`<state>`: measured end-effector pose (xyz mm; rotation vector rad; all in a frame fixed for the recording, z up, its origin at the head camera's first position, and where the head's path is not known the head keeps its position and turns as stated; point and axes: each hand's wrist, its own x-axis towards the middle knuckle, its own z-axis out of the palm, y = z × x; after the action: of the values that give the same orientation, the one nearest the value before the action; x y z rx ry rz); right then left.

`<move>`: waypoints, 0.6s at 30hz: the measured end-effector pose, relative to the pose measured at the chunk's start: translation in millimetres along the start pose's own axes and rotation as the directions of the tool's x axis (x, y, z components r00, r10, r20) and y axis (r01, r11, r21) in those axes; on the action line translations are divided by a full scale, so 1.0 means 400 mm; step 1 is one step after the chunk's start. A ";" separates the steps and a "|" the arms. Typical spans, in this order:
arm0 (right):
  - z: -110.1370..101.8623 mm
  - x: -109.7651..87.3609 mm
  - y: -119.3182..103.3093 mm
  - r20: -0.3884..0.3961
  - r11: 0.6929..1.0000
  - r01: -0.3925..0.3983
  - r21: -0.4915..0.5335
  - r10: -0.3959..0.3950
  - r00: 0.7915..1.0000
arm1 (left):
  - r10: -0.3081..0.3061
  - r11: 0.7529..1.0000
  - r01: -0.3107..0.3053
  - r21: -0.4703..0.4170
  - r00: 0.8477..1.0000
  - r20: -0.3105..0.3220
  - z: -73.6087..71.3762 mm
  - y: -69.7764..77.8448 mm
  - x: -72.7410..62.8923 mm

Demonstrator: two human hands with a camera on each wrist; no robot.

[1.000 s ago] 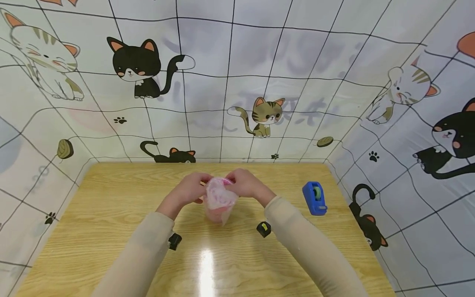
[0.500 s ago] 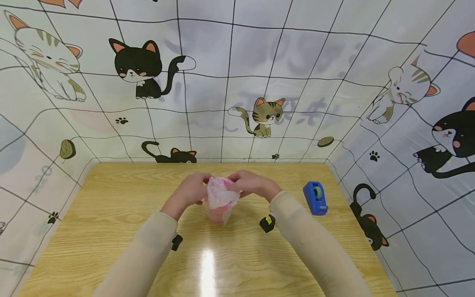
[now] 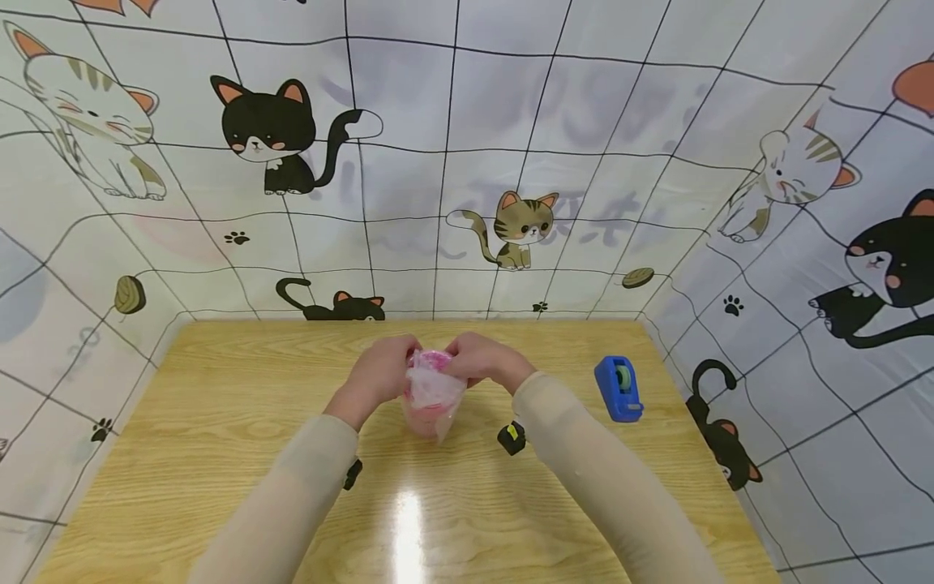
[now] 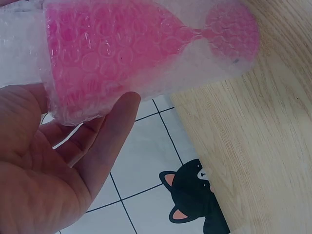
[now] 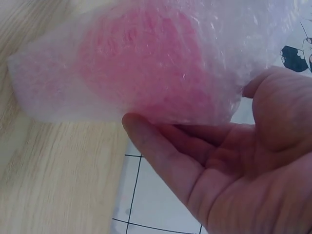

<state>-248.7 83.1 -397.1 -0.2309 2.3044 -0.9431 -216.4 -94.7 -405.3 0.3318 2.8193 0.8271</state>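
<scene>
A pink goblet (image 4: 117, 53) with a wide bowl, narrow stem and round foot stands upright on the table, wrapped in clear bubble wrap (image 3: 436, 391). In the head view my left hand (image 3: 381, 371) pinches the wrap at the upper left, near the goblet's rim. My right hand (image 3: 487, 359) pinches it on the opposite side, also near the top. The left wrist view shows one finger lying along the bowl's side, with the thumb by the rim. In the right wrist view a loose end of bubble wrap (image 5: 243, 34) reaches past the bowl. Some fingertips are hidden.
A blue tape dispenser (image 3: 619, 389) with a roll of tape stands at the right of the wooden table (image 3: 241, 422). A white cloth (image 3: 409, 178) printed with cats hangs behind the table's back edge and along both sides. Both wrists carry small black devices (image 3: 511, 438).
My left hand has shifted slightly right, its fingers now closer round the rim. The film at the top has been pulled lower, showing more pink there. The goblet has stayed in place.
</scene>
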 end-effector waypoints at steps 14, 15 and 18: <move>0.026 0.014 -0.029 -0.183 0.941 -0.025 -0.338 -0.040 0.982 | 0.006 0.994 -0.005 0.107 1.000 -0.017 0.015 0.011 0.019; 0.027 0.016 -0.029 -0.193 0.931 -0.029 -0.364 -0.045 0.980 | 0.006 0.993 -0.004 0.115 1.000 -0.018 0.017 0.011 0.021; 0.029 0.020 -0.027 -0.214 0.917 -0.042 -0.397 -0.048 0.976 | 0.015 0.994 -0.012 0.109 1.000 -0.023 0.022 0.004 0.027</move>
<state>-248.7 65.3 -399.9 -0.3126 2.6915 -0.5063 -224.2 -86.0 -412.9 0.3595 2.8942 0.6851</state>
